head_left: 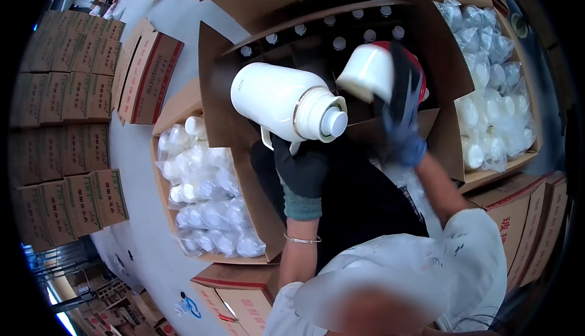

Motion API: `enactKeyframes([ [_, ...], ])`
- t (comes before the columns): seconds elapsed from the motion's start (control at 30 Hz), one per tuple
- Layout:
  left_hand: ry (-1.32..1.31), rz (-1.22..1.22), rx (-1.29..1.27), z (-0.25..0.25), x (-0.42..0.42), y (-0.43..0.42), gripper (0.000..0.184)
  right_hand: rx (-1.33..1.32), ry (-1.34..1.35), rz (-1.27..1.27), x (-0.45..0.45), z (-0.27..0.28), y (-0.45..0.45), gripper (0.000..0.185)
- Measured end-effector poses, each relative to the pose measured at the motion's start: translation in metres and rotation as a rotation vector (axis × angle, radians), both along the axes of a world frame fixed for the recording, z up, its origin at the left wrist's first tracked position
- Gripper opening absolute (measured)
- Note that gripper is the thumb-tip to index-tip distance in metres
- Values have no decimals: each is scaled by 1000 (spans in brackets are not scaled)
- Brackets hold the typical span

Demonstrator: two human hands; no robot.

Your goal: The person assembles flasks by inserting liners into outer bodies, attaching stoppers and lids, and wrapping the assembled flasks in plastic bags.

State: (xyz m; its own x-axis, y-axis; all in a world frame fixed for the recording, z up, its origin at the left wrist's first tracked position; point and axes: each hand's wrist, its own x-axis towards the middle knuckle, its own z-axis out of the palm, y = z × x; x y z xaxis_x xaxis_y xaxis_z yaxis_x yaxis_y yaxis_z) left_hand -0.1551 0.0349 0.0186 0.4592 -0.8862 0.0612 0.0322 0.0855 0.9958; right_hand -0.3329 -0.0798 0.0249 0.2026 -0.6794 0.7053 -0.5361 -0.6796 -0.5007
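Note:
A white vacuum flask with a handle and a white stopper lies tilted above the open carton in front of me, its stopper end toward the lower right. My left hand, in a dark glove with a green cuff, is closed around the flask's handle. To the right of the stopper, my right hand, in a grey-blue glove and blurred by motion, grips a white cup-shaped lid. Something red shows behind the right fingers; I cannot make out what it is.
The open carton holds several upright bottles with pale caps in dark compartments. Boxes of plastic-wrapped white parts stand left and right. Closed cartons sit near me, with stacked cartons at the far left.

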Motion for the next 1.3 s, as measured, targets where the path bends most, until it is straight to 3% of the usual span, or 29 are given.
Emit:
enactKeyframes([
  [0.03, -535, 56, -6, -6, 2, 3, 53, -28, -23, -36, 13, 6, 32, 81],
  [0.1, -393, 114, 38, 17, -15, 9, 51, -2, -22, 30, 23, 12, 77, 77],
  [0.13, 369, -12, -49, 17, -19, 6, 50, 50, 6, 134, 21, 13, 87, 74],
  [0.17, 1150, 77, -126, 17, -22, 3, 49, 38, 34, 152, 20, 5, 88, 70],
  [0.23, 450, 84, -57, 11, -27, 8, 41, 8, 89, 187, 13, -18, 86, 63],
  [0.3, -71, 83, -11, 19, -32, 15, 41, -276, 182, 171, 0, 4, 62, 59],
  [0.37, -414, 80, 5, 34, -37, 22, 48, -297, 159, 247, -7, 10, 51, 57],
  [0.4, -417, 91, -26, 33, -39, 23, 48, -307, 149, 285, -10, 14, 46, 56],
  [0.47, -420, 112, -88, 26, -43, 26, 49, -10, 10, 479, -10, 9, 48, 61],
  [0.5, -560, 149, -77, 24, -44, 28, 47, 211, -257, 490, -6, 12, 52, 58],
  [0.6, -981, 236, -36, 20, -32, 41, 41, 1472, -1173, 1021, 11, -25, 60, 54],
  [0.63, -1117, 255, -24, 17, -27, 46, 40, 1597, -1370, 1410, 1, -27, 66, 54],
  [0.7, -1131, 232, -18, 8, -9, 51, 35, 994, -882, 1131, 16, -21, 89, 56],
  [0.73, -1063, 229, -31, 7, -1, 54, 30, 1009, -810, 1113, 14, -17, 94, 53],
  [0.77, -995, 227, -46, 8, 7, 57, 26, 1210, -822, 1188, 10, -10, 96, 51],
  [0.8, -963, 98, -10, 9, 21, 63, 37, 1428, -821, 1246, 7, -4, 94, 50],
  [0.83, -213, 32, -107, -38, 63, 75, 44, 1535, -740, 1282, 4, -2, 87, 48],
  [0.87, 537, -36, -188, -94, 112, 92, 51, 1337, -400, 1285, 3, -18, 59, 46],
  [0.9, 502, -32, -150, -111, 146, 113, 54, 1104, -92, 1264, 2, -33, 31, 45],
  [0.93, 466, -29, -110, -115, 174, 134, 56, 446, 203, 1105, -8, -23, 8, 40],
  [0.97, 417, 56, -85, -108, 203, 153, 54, -167, 382, 703, -18, -12, -14, 35],
  [1.0, 366, 142, -62, -102, 223, 166, 52, 672, 140, 515, -11, -55, -53, 38],
  [1.03, -48, 78, 89, -83, 226, 175, 50, 638, 585, 224, -22, -61, -89, 45],
  [1.07, -464, 13, 238, -51, 223, 180, 49, 525, 787, 91, -35, -124, -129, 53],
  [1.1, 155, 125, 131, -25, 204, 171, 48, 558, 866, 27, -48, -164, -149, 60],
  [1.13, 277, 316, 102, 14, 149, 144, 39, 590, 946, -34, -59, -189, -158, 69],
  [1.2, -202, 125, 201, 25, 132, 140, 35, 585, 1054, 60, -72, -198, -158, 87],
  [1.3, -205, 148, 224, 32, 118, 144, 31, 608, 966, 75, -81, -216, -165, 89],
])
